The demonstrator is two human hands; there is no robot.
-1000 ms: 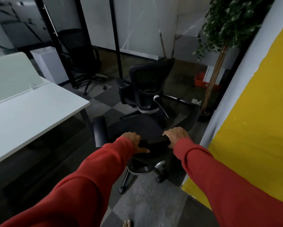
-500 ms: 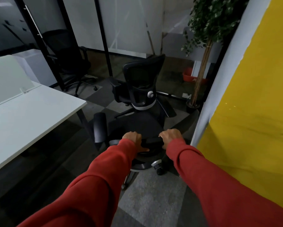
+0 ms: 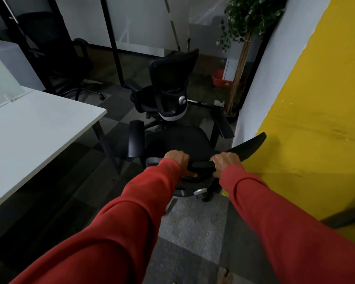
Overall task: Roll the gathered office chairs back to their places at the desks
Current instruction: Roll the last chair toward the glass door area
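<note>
A black office chair stands right in front of me, its backrest top edge toward me. My left hand and my right hand both grip that top edge, fingers curled over it. Its left armrest points ahead, the right armrest is close to the wall corner. A second black chair stands just beyond, its back turned to me. A third black chair sits in the dark at the far left. The white desk lies to my left.
A yellow and white wall runs close along the right. A potted tree stands at the wall's far corner, a red tub behind it. Glass partitions with black posts close the back. Grey carpet tiles cover the floor.
The chair I hold has rolled a little forward toward the second chair, and my view has moved with it. Both hands keep the same grip.
</note>
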